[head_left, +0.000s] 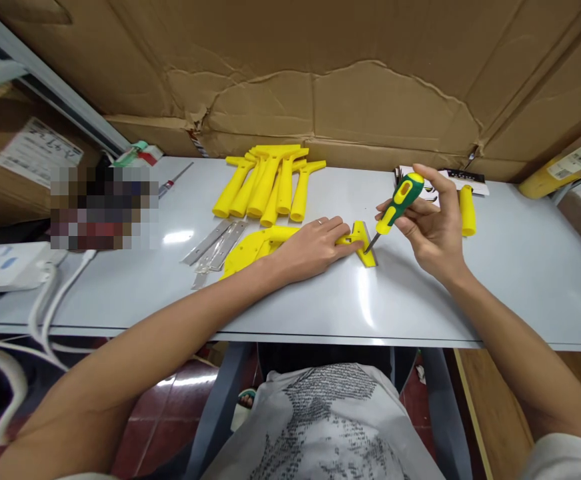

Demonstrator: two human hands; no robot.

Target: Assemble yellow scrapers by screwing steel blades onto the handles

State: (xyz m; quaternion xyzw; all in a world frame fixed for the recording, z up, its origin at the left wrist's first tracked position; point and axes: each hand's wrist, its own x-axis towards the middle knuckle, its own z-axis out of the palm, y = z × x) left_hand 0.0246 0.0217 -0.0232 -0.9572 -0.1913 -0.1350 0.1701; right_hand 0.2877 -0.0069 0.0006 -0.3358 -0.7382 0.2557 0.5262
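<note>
My right hand (435,223) grips a green and yellow screwdriver (401,202), fingers closed around its handle. The screwdriver's tip meets the head of a yellow scraper (365,245) lying on the table. A thin metal edge shows along that scraper head. My left hand (317,247) is closed over the scraper's neck and presses it to the tabletop. Left of that hand lie yellow plastic pieces (253,250), partly hidden by my forearm. Beside them are several flat metal blades (217,243), some in clear wrapping.
Several yellow scraper handles (269,183) are heaped at the back. Another screwdriver (175,181) lies at back left, near white cables (55,300). A yellow handle piece (467,212) and printed packets (463,180) stand at right. Cardboard (320,100) walls the table's (520,280) rear.
</note>
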